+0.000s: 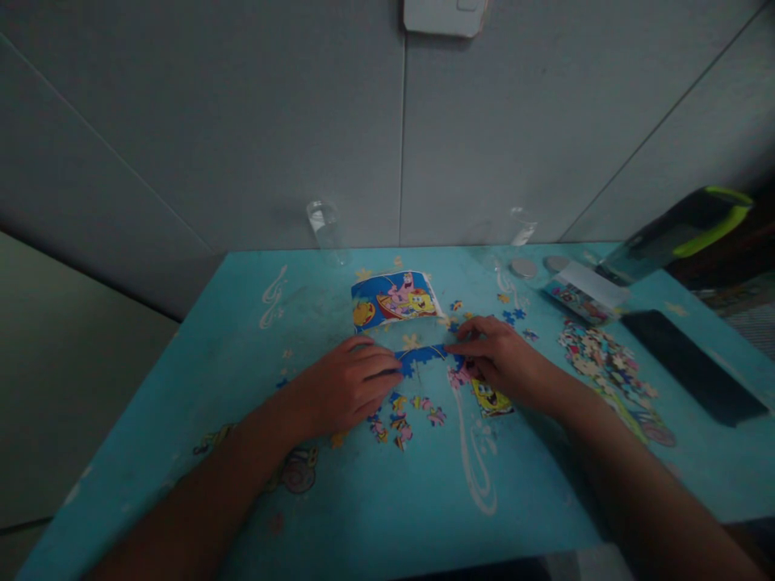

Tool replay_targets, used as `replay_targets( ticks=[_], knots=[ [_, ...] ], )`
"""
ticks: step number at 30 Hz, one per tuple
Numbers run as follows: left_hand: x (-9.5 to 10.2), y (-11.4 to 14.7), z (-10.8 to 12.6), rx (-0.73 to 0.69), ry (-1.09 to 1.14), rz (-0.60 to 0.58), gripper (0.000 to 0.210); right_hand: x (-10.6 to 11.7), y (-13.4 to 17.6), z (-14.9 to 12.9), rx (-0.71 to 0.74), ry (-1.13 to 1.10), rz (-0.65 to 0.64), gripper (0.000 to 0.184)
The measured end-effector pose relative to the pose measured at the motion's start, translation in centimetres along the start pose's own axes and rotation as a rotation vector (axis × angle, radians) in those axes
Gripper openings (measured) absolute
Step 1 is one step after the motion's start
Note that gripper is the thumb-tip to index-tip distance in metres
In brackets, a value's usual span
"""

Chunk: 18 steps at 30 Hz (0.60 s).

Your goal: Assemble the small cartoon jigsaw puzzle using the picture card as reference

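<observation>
A strip of joined blue jigsaw puzzle pieces (pixel 422 355) lies on the table between my hands. My left hand (pixel 354 383) is closed, its fingers bent together with the tips on the strip's left end. At the right end, the thumb and forefinger of my right hand (pixel 496 353) pinch the edge pieces; the exact grip is partly hidden. Under and beside the right hand is a joined section with a yellow cartoon figure (pixel 492 397). Loose puzzle pieces (pixel 400 424) lie just below the strip. Beyond it is a printed reference picture (pixel 396 300).
A blue patterned table (pixel 242 323) meets a grey wall. Two clear cylinders (pixel 328 232) stand at the back, with round lids (pixel 524 268) nearby. On the right are a pile of pieces (pixel 605 359), a folded card (pixel 584 292), a dark flat case (pixel 693 367) and a bottle (pixel 672 234).
</observation>
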<state>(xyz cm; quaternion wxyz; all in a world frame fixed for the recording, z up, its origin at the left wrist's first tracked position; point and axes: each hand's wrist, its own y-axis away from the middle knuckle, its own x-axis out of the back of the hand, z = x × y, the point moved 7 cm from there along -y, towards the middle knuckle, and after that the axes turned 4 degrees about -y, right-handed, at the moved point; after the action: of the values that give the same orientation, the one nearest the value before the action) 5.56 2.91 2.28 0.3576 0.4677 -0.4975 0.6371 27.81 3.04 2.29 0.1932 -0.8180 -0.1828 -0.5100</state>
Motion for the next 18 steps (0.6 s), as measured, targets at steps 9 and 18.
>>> replay_targets(
  ticks=[9,18],
  knots=[
    [-0.06,0.10,-0.20,0.001,0.000,-0.003,0.029,0.22,-0.11,-0.55,0.021,-0.018,-0.005,0.045],
    [0.52,0.27,-0.95,0.031,0.059,0.013,0.024,-0.69,-0.14,-0.77,0.068,-0.030,0.001,0.042]
  ],
)
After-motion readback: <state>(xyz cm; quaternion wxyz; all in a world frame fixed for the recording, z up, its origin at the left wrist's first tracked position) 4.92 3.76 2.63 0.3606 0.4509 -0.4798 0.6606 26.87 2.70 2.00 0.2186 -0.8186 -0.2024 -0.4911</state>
